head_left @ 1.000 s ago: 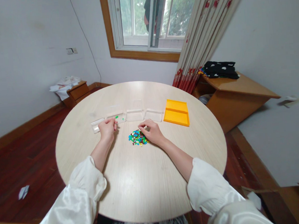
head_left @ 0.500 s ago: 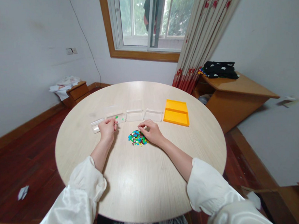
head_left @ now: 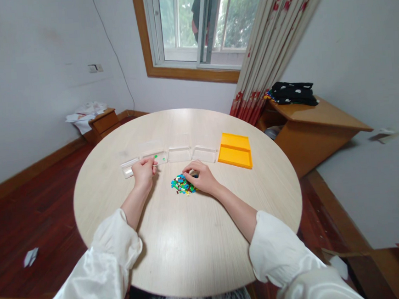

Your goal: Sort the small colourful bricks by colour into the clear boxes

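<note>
- Right grip: the right hand (head_left: 201, 178) curves over the far right side of the brick pile (head_left: 180, 185), thumb and fingertips close together; I cannot tell whether they pinch a brick.
- Left grip: the left hand (head_left: 144, 173) has its fingers curled in at the near side of the second clear box (head_left: 161, 160); whether they pinch anything is hidden.
- The pile sits mid-counter (head_left: 186, 242), in blue, green, brown, white and yellow (too small and jumbled to count).
- Four clear boxes stand in a curved row beyond the pile; two green spots, apparently bricks (head_left: 156, 156), show in the second from the left.
- One yellow box (head_left: 235, 157) lies open, two shallow halves, right of the row.
</note>
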